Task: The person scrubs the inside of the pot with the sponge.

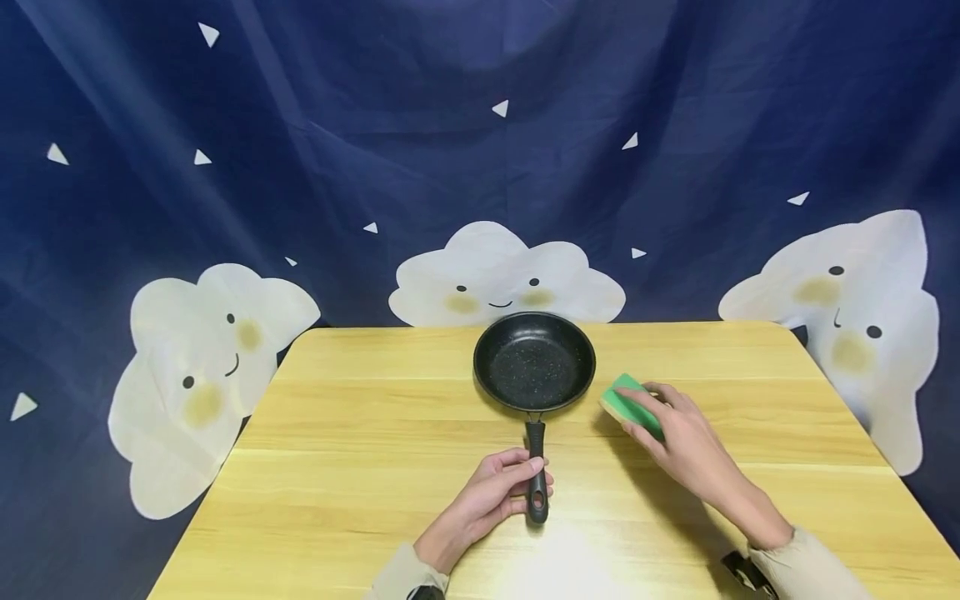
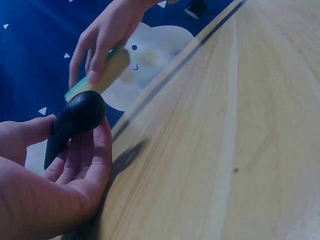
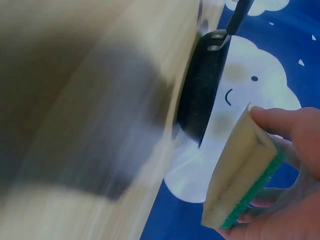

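Note:
A black frying pan (image 1: 534,362) with a speckled inside stands upright on the wooden table, its handle (image 1: 536,442) pointing toward me. My left hand (image 1: 491,493) grips that handle near its end, the thumb on top and fingers beneath; the left wrist view shows the handle's rounded tip (image 2: 87,110) between thumb and fingers. To the right of the pan, my right hand (image 1: 686,437) pinches a sponge (image 1: 630,404) by its edges, above the table and apart from the pan. The sponge has a green scouring side and a yellowish foam side (image 3: 240,170).
The light wooden table (image 1: 360,408) reaches back to a dark blue cloth (image 1: 420,142) printed with white clouds and small triangles. My right hand and the sponge cast a shadow on the tabletop.

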`<move>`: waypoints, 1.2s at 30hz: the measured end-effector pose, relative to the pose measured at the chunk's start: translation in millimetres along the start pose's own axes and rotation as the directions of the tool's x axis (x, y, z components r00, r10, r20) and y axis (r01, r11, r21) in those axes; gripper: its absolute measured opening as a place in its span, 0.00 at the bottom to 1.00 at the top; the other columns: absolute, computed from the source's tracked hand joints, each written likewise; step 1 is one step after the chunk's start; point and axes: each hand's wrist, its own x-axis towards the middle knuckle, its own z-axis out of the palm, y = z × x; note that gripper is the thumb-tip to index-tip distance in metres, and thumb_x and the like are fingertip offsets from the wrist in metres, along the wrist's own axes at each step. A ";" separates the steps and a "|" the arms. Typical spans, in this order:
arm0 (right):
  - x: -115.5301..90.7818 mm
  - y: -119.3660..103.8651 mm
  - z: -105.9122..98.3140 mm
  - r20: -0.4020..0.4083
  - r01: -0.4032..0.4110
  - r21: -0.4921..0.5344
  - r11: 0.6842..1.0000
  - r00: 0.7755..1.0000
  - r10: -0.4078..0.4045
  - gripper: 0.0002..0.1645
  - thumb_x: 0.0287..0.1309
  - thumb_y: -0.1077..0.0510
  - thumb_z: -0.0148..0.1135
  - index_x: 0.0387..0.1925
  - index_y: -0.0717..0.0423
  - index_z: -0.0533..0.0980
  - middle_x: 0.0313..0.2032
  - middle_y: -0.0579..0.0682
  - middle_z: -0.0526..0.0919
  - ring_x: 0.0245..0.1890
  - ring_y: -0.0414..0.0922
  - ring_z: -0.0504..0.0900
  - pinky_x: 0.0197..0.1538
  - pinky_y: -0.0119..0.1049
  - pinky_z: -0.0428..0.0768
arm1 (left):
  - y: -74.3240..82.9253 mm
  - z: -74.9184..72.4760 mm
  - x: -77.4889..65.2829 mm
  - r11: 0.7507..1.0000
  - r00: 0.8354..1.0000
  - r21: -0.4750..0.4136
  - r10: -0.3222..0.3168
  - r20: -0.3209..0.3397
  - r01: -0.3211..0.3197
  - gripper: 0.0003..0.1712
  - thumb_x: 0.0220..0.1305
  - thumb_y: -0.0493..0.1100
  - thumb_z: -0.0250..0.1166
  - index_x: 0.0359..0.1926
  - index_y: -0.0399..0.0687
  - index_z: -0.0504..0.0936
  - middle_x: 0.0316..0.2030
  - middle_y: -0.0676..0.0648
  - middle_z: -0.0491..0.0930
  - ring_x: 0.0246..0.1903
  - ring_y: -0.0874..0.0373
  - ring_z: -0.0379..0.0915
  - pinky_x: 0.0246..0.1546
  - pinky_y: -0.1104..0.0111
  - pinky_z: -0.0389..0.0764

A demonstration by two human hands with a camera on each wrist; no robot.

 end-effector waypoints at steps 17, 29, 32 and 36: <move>53.1 -12.6 24.2 0.055 0.024 0.067 0.997 0.998 -0.028 0.26 0.62 0.57 0.70 0.61 0.56 0.80 0.57 0.69 0.78 0.56 0.67 0.76 0.54 0.64 0.76 | 0.8 -0.5 -0.9 1.000 1.000 -0.011 -0.004 0.015 0.004 0.17 0.72 0.44 0.67 0.52 0.35 0.79 0.40 0.42 0.85 0.41 0.54 0.85 0.41 0.64 0.88; 86.9 -18.5 52.6 0.159 0.084 0.075 0.994 0.983 -0.095 0.23 0.63 0.56 0.71 0.58 0.60 0.81 0.55 0.67 0.80 0.57 0.65 0.77 0.60 0.65 0.74 | 0.3 -1.2 -0.4 1.000 0.999 -0.021 0.009 0.032 -0.008 0.18 0.72 0.44 0.67 0.53 0.34 0.78 0.39 0.43 0.84 0.40 0.55 0.85 0.41 0.66 0.87; 92.7 -19.4 60.0 0.178 0.112 0.070 0.991 0.976 -0.123 0.22 0.64 0.56 0.71 0.57 0.60 0.82 0.54 0.65 0.82 0.56 0.65 0.78 0.57 0.65 0.76 | 0.9 -1.0 -1.0 1.000 1.000 -0.020 0.010 0.029 -0.009 0.18 0.72 0.44 0.67 0.53 0.34 0.78 0.39 0.42 0.84 0.39 0.55 0.85 0.40 0.66 0.87; 98.2 -19.8 68.3 0.208 0.139 0.058 0.989 0.967 -0.148 0.20 0.64 0.57 0.71 0.56 0.60 0.83 0.53 0.63 0.84 0.56 0.64 0.79 0.55 0.65 0.77 | 0.9 -0.6 -1.8 1.000 0.999 -0.018 0.012 0.032 -0.012 0.17 0.72 0.44 0.67 0.52 0.34 0.78 0.39 0.42 0.84 0.40 0.55 0.85 0.40 0.66 0.87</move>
